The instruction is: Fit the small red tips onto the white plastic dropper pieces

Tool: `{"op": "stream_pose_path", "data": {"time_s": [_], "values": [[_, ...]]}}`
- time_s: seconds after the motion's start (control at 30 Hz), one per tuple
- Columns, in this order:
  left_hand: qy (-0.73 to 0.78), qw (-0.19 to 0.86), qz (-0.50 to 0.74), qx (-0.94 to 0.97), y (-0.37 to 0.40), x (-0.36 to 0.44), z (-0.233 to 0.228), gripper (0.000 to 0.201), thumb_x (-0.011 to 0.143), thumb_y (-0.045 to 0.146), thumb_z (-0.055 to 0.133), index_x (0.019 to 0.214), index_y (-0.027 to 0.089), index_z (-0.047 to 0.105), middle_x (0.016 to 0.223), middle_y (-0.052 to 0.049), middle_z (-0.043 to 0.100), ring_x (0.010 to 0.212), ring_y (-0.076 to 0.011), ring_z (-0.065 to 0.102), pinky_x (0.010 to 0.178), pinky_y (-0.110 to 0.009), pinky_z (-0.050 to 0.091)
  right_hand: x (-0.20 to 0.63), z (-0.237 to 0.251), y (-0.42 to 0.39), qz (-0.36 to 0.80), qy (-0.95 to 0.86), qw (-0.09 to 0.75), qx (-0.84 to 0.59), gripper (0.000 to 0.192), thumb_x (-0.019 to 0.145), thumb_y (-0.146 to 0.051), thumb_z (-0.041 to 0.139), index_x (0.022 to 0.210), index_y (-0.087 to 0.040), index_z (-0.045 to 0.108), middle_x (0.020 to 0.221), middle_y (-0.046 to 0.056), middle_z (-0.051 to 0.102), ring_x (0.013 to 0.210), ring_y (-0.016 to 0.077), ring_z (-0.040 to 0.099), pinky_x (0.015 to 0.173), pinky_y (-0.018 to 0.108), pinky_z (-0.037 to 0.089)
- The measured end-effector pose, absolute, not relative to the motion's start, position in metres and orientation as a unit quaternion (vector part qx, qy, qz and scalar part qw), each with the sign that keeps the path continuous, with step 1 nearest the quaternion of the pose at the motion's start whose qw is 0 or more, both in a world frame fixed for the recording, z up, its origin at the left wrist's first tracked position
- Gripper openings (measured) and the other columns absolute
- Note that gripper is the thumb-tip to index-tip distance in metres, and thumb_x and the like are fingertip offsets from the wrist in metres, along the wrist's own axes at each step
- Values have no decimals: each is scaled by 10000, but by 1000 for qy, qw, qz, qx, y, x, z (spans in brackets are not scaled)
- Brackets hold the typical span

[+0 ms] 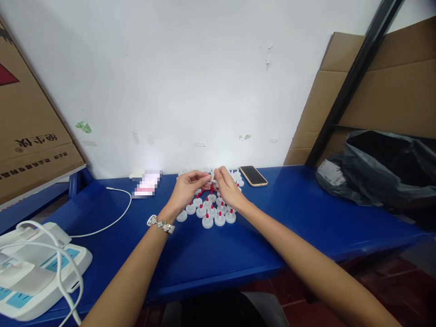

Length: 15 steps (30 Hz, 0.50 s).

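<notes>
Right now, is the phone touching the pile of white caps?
Apart. The head view shows a strip of bare blue table between the phone and the nearest white caps.

Printed in dark Chinese characters on the cardboard box [32, 136] leaning at the left edge, mirrored or seen from an odd angle, too skewed to read with certainty; below them, a row of smaller characters along the box's lower flap, too small to make out. Also on that box, part of a red triangular mark at its upper left, without legible lettering. Blurred beyond reading on the small white-and-pink item [147, 184] lying on the blue table [306, 213], and no legible print on the white label [329, 172] of the black bag [384, 168].
</notes>
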<state>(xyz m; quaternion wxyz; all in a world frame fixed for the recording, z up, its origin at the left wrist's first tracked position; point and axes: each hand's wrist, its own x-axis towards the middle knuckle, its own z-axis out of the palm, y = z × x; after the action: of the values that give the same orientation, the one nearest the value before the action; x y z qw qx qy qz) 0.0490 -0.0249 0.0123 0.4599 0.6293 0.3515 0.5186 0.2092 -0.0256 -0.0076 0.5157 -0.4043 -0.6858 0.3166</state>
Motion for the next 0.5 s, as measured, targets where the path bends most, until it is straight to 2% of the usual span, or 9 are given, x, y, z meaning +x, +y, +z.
{"op": "stream_pose_path", "data": {"time_s": [0.17,0.5], "values": [[365,442,513,639,-29,53,14,291,733,412,782,834,147,717,762,-33,717,702,-138,641,709,-286,539,208,-4,-29,268,-687,522,-428,347,988,-573,279,848,-264,357,656,-40,415,605,160,457,591,296,370],[319,462,539,628,-29,59,8,303,695,399,818,798,140,699,744,-41,730,716,-164,686,757,-320,575,200,1,-35,232,-673,545,-443,326,1001,-538,285,835,-260,311,646,-49,396,599,156,453,580,292,339]]}}
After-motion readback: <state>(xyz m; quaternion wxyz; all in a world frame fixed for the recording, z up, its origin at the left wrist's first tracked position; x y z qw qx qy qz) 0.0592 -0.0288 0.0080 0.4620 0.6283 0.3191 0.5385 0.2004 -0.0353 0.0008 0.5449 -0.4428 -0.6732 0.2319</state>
